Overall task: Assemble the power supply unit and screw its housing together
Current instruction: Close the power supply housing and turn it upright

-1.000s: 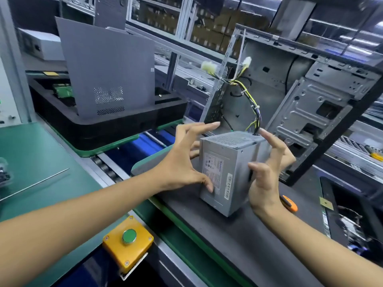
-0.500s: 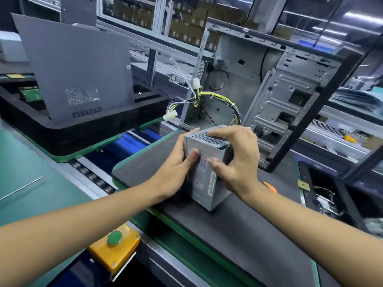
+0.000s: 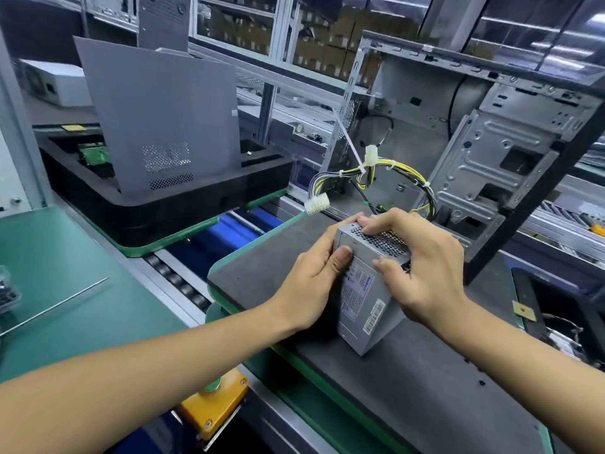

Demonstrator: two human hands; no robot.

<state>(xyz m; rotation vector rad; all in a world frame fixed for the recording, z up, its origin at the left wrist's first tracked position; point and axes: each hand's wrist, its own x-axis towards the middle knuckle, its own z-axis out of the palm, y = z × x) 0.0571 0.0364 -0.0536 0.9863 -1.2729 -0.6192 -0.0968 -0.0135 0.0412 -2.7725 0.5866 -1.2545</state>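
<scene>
While it stands on one end on the dark grey foam pallet mat point(image 3: 409, 381), the boxy grey metal power supply unit point(image 3: 366, 299) is gripped by both hands.

The left hand point(image 3: 314, 283) curls round its left side, thumb pressed on the labelled face; the right hand point(image 3: 422, 270) clasps its perforated top, thumb on the front edge. A bundle of yellow and black cables with white plug connectors point(image 3: 386, 173) arcs up behind the unit toward the open bare-steel computer case point(image 3: 474, 149) standing just behind it on the mat. A yellow push-button box point(image 3: 212, 407) sits at the near rail.
</scene>
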